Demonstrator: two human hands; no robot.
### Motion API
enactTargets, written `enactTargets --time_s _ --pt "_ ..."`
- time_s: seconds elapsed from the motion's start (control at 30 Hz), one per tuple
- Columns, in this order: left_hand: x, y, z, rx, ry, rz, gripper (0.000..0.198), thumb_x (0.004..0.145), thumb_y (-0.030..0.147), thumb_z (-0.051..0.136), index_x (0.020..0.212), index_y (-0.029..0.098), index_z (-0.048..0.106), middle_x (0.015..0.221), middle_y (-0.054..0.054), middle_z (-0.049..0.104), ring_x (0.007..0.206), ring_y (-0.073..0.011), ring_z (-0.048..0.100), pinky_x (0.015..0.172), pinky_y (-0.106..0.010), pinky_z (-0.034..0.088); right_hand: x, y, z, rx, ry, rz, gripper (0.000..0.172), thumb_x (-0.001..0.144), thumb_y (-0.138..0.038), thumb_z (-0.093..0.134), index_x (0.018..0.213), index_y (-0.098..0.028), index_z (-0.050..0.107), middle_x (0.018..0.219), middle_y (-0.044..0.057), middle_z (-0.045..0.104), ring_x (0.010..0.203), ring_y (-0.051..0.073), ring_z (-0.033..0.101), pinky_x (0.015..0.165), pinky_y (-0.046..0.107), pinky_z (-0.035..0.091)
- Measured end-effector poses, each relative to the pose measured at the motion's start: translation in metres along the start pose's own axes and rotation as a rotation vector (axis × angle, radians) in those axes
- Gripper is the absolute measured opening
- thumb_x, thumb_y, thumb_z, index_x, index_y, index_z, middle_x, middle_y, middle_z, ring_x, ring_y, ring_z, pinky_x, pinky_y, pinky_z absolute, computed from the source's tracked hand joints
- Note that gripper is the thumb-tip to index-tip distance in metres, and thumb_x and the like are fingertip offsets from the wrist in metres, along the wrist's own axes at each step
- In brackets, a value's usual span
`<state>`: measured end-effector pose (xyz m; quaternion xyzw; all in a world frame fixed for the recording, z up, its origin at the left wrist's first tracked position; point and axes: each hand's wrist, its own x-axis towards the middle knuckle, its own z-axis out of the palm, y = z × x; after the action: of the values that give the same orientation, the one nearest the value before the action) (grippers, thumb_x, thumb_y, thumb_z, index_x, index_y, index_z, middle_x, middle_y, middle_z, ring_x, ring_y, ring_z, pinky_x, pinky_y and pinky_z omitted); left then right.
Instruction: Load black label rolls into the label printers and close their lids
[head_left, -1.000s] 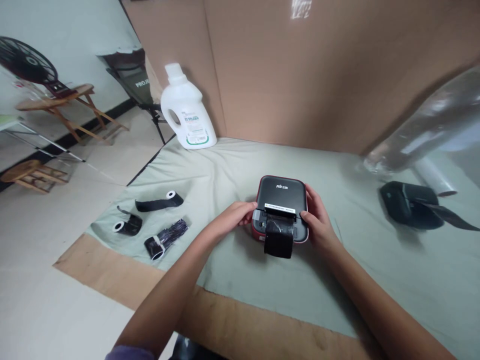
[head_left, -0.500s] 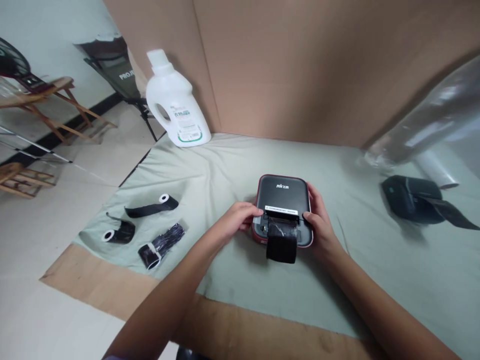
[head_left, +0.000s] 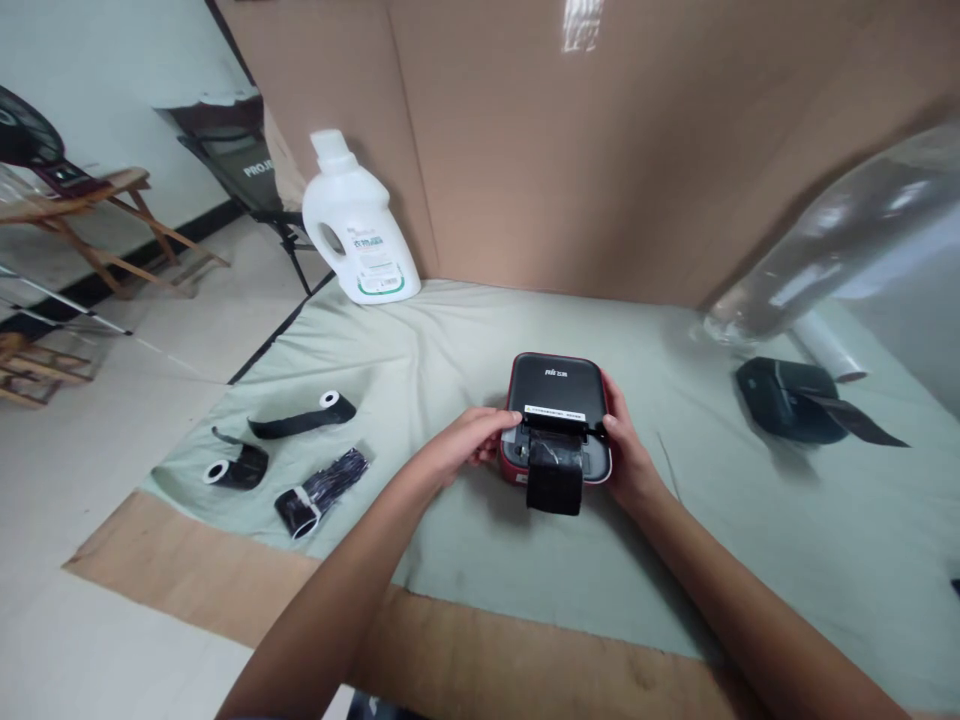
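Observation:
Between my hands is a black label printer (head_left: 559,385) with a red rim and a white sticker strip near its slot. A strip of black tape (head_left: 555,480) comes out of the slot and hangs over the near edge. My left hand (head_left: 480,435) grips the printer's left side, thumb on top at the lid's edge and fingers curled beside it. On the right side, my right hand (head_left: 626,440) holds the casing, with its thumb at the lid's corner and the other fingers mostly hidden behind. A dark gap shows along the lid's near edge.
To the left lie black tape rolls (head_left: 337,408) and [a] flattened black piece (head_left: 319,495). A white detergent bottle (head_left: 364,230) stands at the back against cardboard (head_left: 525,150). Another dark printer (head_left: 787,400) with tape sits right, near a clear plastic wrap roll (head_left: 825,240).
The lid's near edge has lifted slightly, widening the dark gap by the slot. Both hands stay on the printer; the view has shifted a little.

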<state>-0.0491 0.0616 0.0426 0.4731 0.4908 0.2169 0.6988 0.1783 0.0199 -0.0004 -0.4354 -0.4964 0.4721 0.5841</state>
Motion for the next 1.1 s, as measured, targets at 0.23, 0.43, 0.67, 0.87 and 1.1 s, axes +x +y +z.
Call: enactTargets --time_s 0.23,0.43,0.67,0.87,1.1 --pt "-0.002 -0.001 0.007 -0.020 0.040 0.039 0.043 0.074 0.058 0.071 0.071 0.020 0.050 0.059 0.005 0.045 0.050 -0.0091 0.038 0.050 -0.026 0.019 0.002 0.005 -0.001 0.011 0.039 -0.019 0.067 0.086 -0.054 0.062 0.148 -0.038 0.043 0.163 -0.001 0.040 0.154 0.029 0.031 0.127 0.051 0.026" --pt "-0.002 -0.002 0.016 -0.106 0.106 0.055 0.037 0.069 0.050 0.071 0.070 0.020 0.051 0.062 0.005 0.048 0.054 -0.0092 0.043 0.051 -0.023 0.026 0.001 0.003 0.002 -0.024 0.047 -0.035 0.065 0.085 -0.048 0.061 0.146 -0.039 0.043 0.160 -0.002 0.043 0.152 0.029 0.033 0.126 0.051 0.030" --pt "-0.001 0.000 0.015 -0.111 0.083 0.053 0.035 0.068 0.049 0.069 0.068 0.020 0.050 0.061 0.005 0.051 0.054 -0.0104 0.047 0.051 -0.023 0.030 0.002 0.001 0.000 -0.033 0.052 -0.029 0.064 0.085 -0.050 0.061 0.146 -0.039 0.045 0.159 -0.001 0.045 0.151 0.031 0.034 0.124 0.054 0.032" --pt "-0.004 -0.006 0.014 -0.066 0.115 0.092 0.028 0.076 0.044 0.062 0.070 0.021 0.046 0.059 0.006 0.045 0.052 -0.0101 0.043 0.050 -0.024 0.029 -0.008 0.003 -0.009 -0.041 0.100 0.048 0.053 0.091 -0.048 0.064 0.142 -0.039 0.054 0.158 -0.001 0.049 0.150 0.029 0.039 0.125 0.053 0.031" --pt "-0.018 -0.032 0.015 0.082 0.269 0.431 0.025 0.094 0.043 0.056 0.103 0.020 0.062 0.109 -0.005 0.070 0.107 -0.0208 0.064 0.096 -0.031 0.048 -0.044 0.002 -0.031 -0.131 0.000 0.098 0.055 0.092 -0.048 0.062 0.146 -0.040 0.055 0.154 -0.001 0.054 0.146 0.037 0.045 0.120 0.061 0.037"
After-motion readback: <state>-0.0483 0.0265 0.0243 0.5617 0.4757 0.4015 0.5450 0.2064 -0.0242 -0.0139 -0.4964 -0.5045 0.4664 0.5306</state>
